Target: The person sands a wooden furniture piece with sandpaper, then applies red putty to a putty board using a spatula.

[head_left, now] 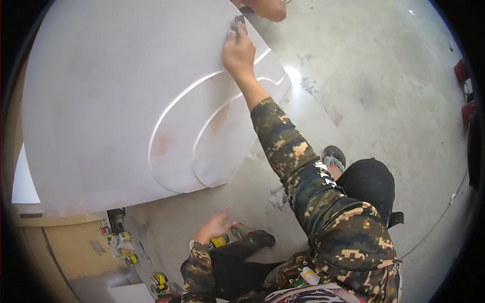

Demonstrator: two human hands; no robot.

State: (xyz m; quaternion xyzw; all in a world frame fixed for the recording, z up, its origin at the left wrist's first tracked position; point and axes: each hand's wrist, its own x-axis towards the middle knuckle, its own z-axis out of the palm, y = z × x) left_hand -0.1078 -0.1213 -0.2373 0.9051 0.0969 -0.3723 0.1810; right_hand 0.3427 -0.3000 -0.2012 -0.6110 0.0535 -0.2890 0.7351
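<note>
Camouflage sleeve [353, 247] nearest the view, its arm stretches forward to the right hand [239, 56], whose fingers close narrowly over a dark pad [240, 22] at the grey panel [101, 101]. From that hand, the panel spreads mostly leftward and back towards the body; its right edge is just beside the hand, and its long axis is unclear because the far end leaves view. Curved ridges [162, 112] sweep nearer the body than the hand. Left hand [214, 227], half open with nothing visible in it, lies apart from the panel's near edge; the right is nearer the pad
</note>
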